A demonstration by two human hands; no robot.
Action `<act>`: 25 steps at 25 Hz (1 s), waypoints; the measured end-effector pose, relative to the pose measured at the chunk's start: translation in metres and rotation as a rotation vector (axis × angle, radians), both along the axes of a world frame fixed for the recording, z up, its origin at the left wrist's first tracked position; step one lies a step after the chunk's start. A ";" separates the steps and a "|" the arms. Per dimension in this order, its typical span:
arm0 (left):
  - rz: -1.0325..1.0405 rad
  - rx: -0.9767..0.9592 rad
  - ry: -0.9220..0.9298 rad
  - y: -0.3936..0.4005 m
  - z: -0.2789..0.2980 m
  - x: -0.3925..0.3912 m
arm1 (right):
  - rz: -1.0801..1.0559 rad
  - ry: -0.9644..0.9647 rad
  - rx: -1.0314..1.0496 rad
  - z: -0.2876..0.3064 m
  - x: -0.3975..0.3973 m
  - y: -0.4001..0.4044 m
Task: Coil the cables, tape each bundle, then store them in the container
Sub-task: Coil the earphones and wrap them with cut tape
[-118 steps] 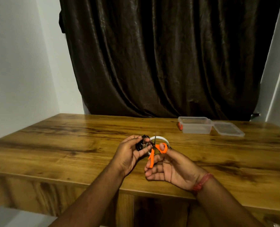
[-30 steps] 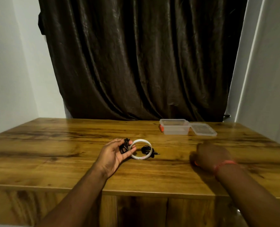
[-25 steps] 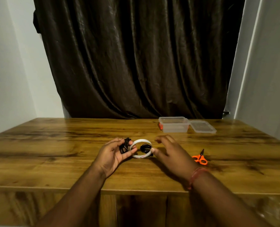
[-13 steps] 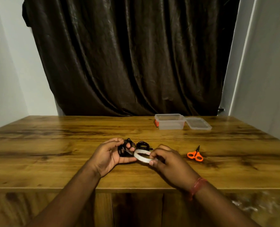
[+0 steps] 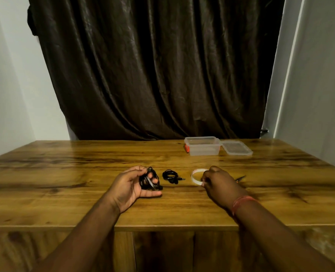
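**Coiled cable in left grip, tape roll at right fingertips**

Wooden table [image 5: 64, 193] under dim light, dark curtain [image 5: 153, 65] hanging behind, pale walls on either side.

Far left of the action: left hand [image 5: 131, 187], palm turned inward, fingers curled around a black coiled cable bundle [image 5: 150, 180]. Thumb over the top of the coil, fingertips beneath, loops bulging out of the right side of the grip toward the table's middle. Closed firmly on the bundle, resting low at the table surface.

Just right of that hand, apart from it: second coiled cable [image 5: 170, 176], black, lying loose on the wood with its jack plug pointing right. Untouched by either hand, sitting between the two.

Further right: white tape roll [image 5: 196, 176], flat on the table. Right hand [image 5: 219, 185] knuckles-up, fingers bent down onto the roll's right rim, touching it; whether pinched or merely pressed cannot be told, since the fingertips are hidden under the hand. Red thread band [image 5: 241, 202] on that wrist.

Behind the right hand: dark tip of the scissors [image 5: 241, 177] poking out, rest hidden.

Back right, well apart from both hands: clear plastic container [image 5: 203, 148], open, with its lid [image 5: 236, 147] lying flat just beside it on the right. Small orange object [image 5: 186, 148] touching the container's left side, too small to identify.
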State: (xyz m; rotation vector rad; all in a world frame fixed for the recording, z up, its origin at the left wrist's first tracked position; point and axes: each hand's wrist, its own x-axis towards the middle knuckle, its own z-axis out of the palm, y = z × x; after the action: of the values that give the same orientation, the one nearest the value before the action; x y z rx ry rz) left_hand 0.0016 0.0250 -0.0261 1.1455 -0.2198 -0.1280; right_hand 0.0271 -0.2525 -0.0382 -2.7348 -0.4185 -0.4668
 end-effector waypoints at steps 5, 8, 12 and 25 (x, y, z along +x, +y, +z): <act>-0.013 0.015 0.001 0.004 -0.002 0.005 | -0.224 -0.293 -0.011 0.000 -0.008 -0.011; -0.019 0.028 -0.003 0.005 -0.003 0.006 | -0.459 -0.201 -0.097 -0.003 -0.003 -0.025; -0.010 0.038 0.002 0.003 -0.002 0.003 | -0.460 -0.024 -0.097 -0.012 0.008 -0.029; -0.082 0.060 -0.033 0.004 -0.005 0.006 | 0.374 -0.031 0.323 0.008 -0.009 0.067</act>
State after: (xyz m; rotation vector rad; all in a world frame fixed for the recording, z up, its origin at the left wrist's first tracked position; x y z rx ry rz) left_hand 0.0080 0.0293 -0.0315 1.1995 -0.2944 -0.1890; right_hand 0.0178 -0.1858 -0.0301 -2.2740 -0.7709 -0.4323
